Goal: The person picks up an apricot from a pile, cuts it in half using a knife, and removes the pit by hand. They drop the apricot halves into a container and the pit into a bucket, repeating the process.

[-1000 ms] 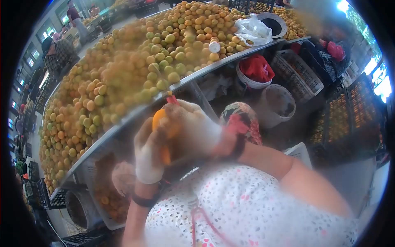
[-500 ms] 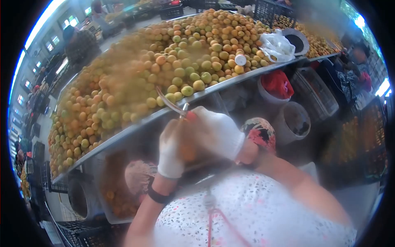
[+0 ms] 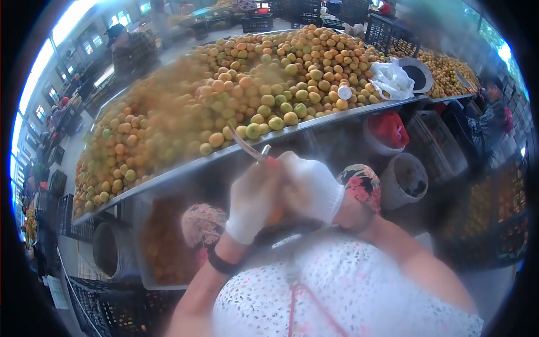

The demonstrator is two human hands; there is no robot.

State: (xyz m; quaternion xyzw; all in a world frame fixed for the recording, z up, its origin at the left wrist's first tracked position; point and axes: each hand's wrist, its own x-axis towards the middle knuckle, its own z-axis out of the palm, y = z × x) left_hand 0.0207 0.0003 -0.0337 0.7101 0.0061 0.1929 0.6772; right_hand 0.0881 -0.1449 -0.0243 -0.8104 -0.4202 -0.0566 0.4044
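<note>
Fisheye distortion, black corners, upper-left glare, hazy hands point(image 3: 314, 188)

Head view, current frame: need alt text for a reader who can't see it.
White-gloved left hand and right hand close together, a red-handled curved blade projecting beside them; finger detail is blurred. Beyond, orange and green fruit heaps on a metal-edged table, with a white plastic bag near its edge.

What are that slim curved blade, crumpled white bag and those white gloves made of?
Slim curved blade: probably metal, from its thin, slightly shiny look. Crumpled white bag: likely thin plastic, glossy, with creases and bright highlights. White gloves: apparently cloth, matte and soft-looking, though blur hides the weave.
</note>
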